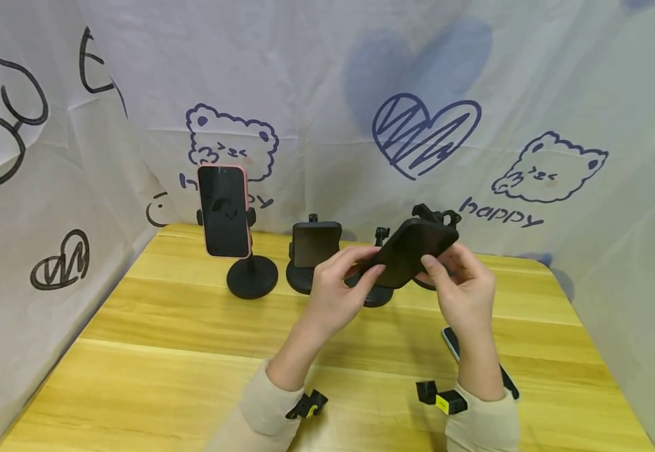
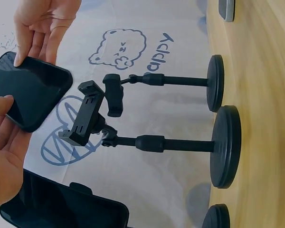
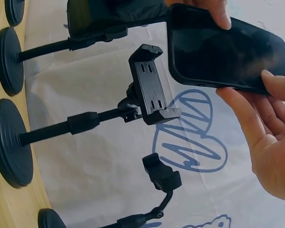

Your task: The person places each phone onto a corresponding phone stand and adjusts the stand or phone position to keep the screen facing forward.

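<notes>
A black smartphone (image 1: 414, 248) is held in the air, tilted, with its dark screen up. My left hand (image 1: 335, 289) pinches its left end between thumb and fingers. My right hand (image 1: 467, 289) grips the other end, thumb on the screen and fingers beneath. Just beyond the phone stands a black phone stand (image 3: 66, 124) whose clamp (image 3: 152, 85) holds nothing; the phone is apart from it. Another stand with a bare clamp (image 2: 114, 95) is beside it, to the right in the head view. The phone hides part of both stands in the head view.
On the left, a pink-edged phone (image 1: 224, 210) sits upright in a stand (image 1: 252, 277). Next to it, a second stand bears a dark phone (image 1: 317, 243). Another phone (image 1: 450, 342) lies on the wooden table (image 1: 163, 376), partly under my right forearm. A printed cloth (image 1: 316, 113) hangs behind.
</notes>
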`<state>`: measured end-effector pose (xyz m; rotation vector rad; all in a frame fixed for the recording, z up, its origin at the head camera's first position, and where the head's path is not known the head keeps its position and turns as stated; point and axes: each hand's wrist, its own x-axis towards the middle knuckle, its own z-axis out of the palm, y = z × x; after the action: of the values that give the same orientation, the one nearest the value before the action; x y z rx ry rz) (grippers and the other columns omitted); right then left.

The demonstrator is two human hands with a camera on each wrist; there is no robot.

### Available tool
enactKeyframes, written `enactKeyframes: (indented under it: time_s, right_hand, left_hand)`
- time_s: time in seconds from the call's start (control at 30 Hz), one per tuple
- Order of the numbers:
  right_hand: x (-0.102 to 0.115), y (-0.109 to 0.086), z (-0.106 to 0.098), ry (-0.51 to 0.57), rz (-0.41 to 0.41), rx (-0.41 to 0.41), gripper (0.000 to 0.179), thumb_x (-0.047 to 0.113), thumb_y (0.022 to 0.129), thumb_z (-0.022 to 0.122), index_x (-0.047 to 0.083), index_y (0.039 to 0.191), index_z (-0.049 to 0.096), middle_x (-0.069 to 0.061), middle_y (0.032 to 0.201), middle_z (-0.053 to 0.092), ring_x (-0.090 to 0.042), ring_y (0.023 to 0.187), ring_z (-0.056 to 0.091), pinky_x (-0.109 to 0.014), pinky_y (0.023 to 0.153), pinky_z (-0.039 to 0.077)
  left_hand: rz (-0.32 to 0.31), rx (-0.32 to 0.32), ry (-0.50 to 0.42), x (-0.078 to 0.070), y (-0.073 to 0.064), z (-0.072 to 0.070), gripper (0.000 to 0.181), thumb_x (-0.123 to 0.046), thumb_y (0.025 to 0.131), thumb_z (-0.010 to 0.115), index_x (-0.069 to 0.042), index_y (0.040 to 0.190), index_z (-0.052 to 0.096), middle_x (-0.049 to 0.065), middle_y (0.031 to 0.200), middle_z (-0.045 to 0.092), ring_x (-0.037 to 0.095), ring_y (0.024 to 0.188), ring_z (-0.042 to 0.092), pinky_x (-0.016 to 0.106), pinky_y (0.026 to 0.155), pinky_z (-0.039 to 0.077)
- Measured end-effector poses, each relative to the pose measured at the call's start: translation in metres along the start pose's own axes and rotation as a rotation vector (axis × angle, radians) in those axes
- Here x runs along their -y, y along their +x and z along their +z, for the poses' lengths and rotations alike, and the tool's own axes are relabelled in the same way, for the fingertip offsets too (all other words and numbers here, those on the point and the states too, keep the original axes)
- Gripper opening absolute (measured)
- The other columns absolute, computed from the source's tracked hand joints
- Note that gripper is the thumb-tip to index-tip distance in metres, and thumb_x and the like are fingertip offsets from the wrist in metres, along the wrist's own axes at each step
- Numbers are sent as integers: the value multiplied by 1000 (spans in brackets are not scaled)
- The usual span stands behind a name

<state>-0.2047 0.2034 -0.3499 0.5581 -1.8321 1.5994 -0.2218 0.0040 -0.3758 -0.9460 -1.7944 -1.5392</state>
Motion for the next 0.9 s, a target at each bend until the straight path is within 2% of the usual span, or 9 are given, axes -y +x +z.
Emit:
enactKeyframes:
  time_s: [0.07,0.23,0.33,0.4,0.53,0.73,0.83,0.9]
  right_hand:
    - [-1,0,0,72,45,-36,23,-16,92,69,-18,115,67,0,93,73,-10,81,75,-25,64,61]
    - [-3,-1,1,276,131,-121,20,-11,95,68,-18,113,66,-10,91,71,-17,79,74,-29,63,62]
    - [-4,-1,3,320,162,-151,20,-9,96,68,-17,114,67,-11,91,70,-19,78,74,-30,63,62]
    - [-4,-1,4,310,181,-155,22,-7,96,68,-15,117,67,-11,94,71,-19,79,74,-30,64,62]
    - [-6,-1,6,283,210,-128,26,-6,98,68,-12,123,66,-11,100,73,-19,84,74,-31,69,63]
    - [-7,0,11,255,272,13,26,-5,98,67,-7,124,64,-9,109,74,-21,94,77,-37,80,63]
    - [-9,0,13,282,297,63,23,-6,100,63,-5,123,61,-8,107,74,-20,94,77,-37,82,62]
    - [-10,0,14,303,312,62,21,-6,101,60,-2,122,60,-6,105,74,-19,92,77,-35,81,62]
  left_hand:
    - [-20,4,0,1,-2,1,26,2,94,75,4,120,71,19,113,72,27,101,73,29,87,61]
    - [-78,7,-22,4,-6,3,28,0,94,76,3,121,71,20,115,72,29,101,74,30,83,62]
    - [-97,-6,-31,5,-8,3,28,0,94,76,3,121,71,19,114,72,29,102,74,30,82,62]
    - [-95,-27,-34,6,-8,4,27,0,93,76,4,120,72,20,114,73,29,101,74,31,82,63]
    - [-75,-80,-36,7,-8,5,26,2,92,77,5,118,73,20,111,73,30,100,74,31,80,63]
    - [-48,-152,-39,4,-1,3,26,3,93,76,3,119,73,19,110,74,31,99,72,32,77,64]
    - [-65,-169,-50,2,1,3,27,1,94,75,2,121,73,18,112,74,30,100,72,32,75,63]
    - [-93,-171,-77,2,2,6,27,0,95,74,2,123,72,18,113,73,29,102,72,31,76,63]
